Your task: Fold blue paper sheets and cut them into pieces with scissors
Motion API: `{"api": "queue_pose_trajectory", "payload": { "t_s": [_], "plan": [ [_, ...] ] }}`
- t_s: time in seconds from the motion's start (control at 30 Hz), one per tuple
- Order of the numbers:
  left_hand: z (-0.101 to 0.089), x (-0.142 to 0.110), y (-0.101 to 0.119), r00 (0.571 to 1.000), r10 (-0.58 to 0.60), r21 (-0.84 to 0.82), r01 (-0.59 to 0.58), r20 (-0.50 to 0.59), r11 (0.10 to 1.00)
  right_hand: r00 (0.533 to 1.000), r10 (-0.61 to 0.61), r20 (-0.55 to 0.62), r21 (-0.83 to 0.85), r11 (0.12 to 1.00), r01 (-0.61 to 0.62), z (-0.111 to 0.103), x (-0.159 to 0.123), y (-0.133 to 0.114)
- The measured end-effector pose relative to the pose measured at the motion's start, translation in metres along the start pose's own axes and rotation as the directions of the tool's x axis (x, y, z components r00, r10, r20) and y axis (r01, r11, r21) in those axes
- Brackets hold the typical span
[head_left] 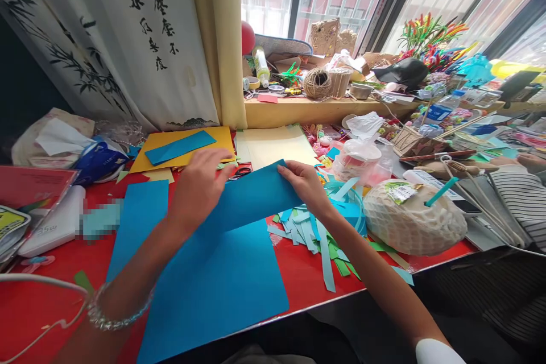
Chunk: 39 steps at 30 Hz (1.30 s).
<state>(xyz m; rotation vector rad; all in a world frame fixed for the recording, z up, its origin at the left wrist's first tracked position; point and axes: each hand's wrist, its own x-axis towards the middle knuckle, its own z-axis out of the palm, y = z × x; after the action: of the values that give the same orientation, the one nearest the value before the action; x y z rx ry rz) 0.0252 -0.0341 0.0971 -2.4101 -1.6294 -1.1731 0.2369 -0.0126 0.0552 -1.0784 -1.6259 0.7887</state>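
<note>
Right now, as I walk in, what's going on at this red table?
Someone is handling a blue paper piece. The right hand pinches its far right corner; the left hand is at the other end, its grip unclear. Below it, a larger blue sheet lies on the red table, with cut paper strips heaped to the right.

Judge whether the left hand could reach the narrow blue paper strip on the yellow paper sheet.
Probably yes: the left hand is close to the narrow blue paper strip, whose top surface looks uncovered.
</note>
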Motion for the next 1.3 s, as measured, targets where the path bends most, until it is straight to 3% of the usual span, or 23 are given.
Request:
{"api": "queue_pose_trajectory", "payload": {
  "t_s": [0.07, 0.2, 0.47, 0.63, 0.87, 1.03, 1.3],
  "plan": [
    [0.001, 0.02, 0.025, 0.99, 0.026, -0.073, -0.016, 0.139, 0.997, 0.995, -0.05, 0.087, -0.028, 0.998, 0.053, -0.003, 0.008, -0.014],
    [0.003, 0.047, 0.053, 0.986, 0.056, -0.166, -0.029, 0.157, 0.986, 0.972, -0.105, 0.212, -0.031, 0.993, 0.114, -0.009, 0.023, -0.041],
    [0.003, 0.038, 0.042, 0.995, 0.059, -0.052, -0.055, 0.083, 0.997, 0.899, 0.06, 0.435, 0.009, 0.997, -0.071, -0.013, 0.03, -0.056],
    [-0.002, 0.023, 0.03, 0.997, -0.067, -0.069, 0.069, 0.024, 0.995, 0.836, 0.115, 0.536, 0.03, 0.987, -0.155, -0.013, 0.024, -0.059],
    [-0.007, 0.005, 0.006, 0.96, -0.277, -0.124, 0.271, -0.03, 0.955, 0.804, 0.2, 0.56, 0.149, 0.93, -0.335, -0.008, 0.016, -0.05],
    [-0.004, -0.007, -0.009, 0.909, -0.416, -0.191, 0.404, -0.024, 0.895, 0.833, 0.244, 0.497, 0.183, 0.908, -0.376, 0.003, 0.011, -0.037],
    [0.009, -0.025, -0.032, 0.854, -0.516, -0.362, 0.502, 0.064, 0.785, 0.91, 0.232, 0.345, 0.242, 0.914, -0.325, 0.026, 0.009, -0.013]
  ]
}}
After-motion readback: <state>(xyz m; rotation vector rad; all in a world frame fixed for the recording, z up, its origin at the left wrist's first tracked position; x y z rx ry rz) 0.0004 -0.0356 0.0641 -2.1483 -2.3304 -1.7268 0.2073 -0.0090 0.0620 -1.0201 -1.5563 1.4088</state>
